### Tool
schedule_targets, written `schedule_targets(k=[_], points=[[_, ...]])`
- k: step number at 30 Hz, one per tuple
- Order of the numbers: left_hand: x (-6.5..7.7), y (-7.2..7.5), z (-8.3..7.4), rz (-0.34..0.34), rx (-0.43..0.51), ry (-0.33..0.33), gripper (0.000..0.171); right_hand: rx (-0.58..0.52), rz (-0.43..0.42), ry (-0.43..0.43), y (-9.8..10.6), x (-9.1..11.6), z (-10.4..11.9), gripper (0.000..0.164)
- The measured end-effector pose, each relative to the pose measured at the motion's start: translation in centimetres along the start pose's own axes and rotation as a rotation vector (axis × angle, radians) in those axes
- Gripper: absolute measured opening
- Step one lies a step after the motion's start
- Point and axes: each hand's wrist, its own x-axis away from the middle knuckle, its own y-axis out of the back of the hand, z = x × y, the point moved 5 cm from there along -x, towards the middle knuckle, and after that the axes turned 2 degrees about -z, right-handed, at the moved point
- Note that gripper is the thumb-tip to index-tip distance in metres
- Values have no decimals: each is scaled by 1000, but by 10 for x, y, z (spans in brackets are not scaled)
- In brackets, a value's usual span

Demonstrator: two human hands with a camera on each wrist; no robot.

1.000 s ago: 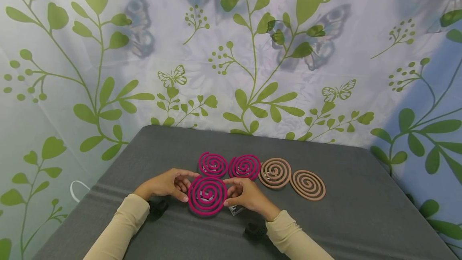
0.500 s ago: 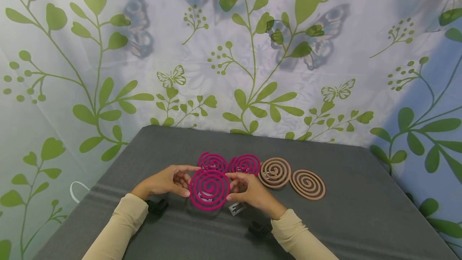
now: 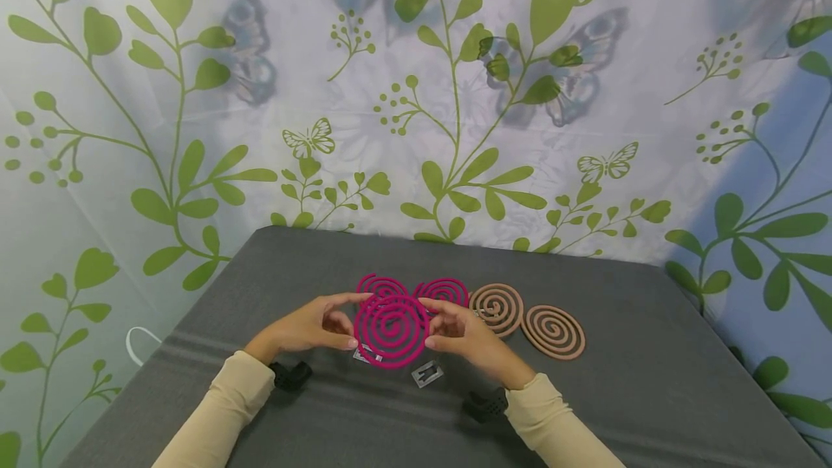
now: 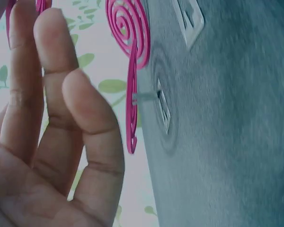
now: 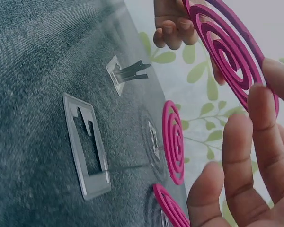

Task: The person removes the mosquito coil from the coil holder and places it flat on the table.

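Observation:
Between both hands is a pink mosquito coil [image 3: 393,325], raised off the table and tilted. My left hand [image 3: 312,325] pinches its left edge with thumb and index finger. On the opposite edge, the thumb and index finger of my right hand [image 3: 464,334] pinch it too. Below lie two thin metal coil stands: one with upright prongs [image 5: 132,72], the other a flat plate [image 5: 90,146] with a cut-out. Behind the held coil, a left pink coil [image 3: 380,284] and a right pink coil [image 3: 448,289] sit on metal stands, just above the cloth.
To the right are a brown coil [image 3: 496,309] with a stand under it and another brown coil [image 3: 554,332]. A grey cloth [image 3: 650,381] covers the table. Behind it hangs a leaf-patterned curtain [image 3: 364,165]. A white loop [image 3: 139,345] shows at the left edge.
Both hands have lifted the pink coil and carried it right and upward in view, over the rear pink coils. The two stands beneath have come into clearer view.

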Motion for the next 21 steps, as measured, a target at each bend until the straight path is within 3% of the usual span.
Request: schedule_targets(k=[9,21], points=[[-5,-13,-12,-63,-10,-10,82,-65,9,24,6,11,7,71],[-13,-33,-22,-98,-11,-45,80,-27,17,35,18,25,13,74]])
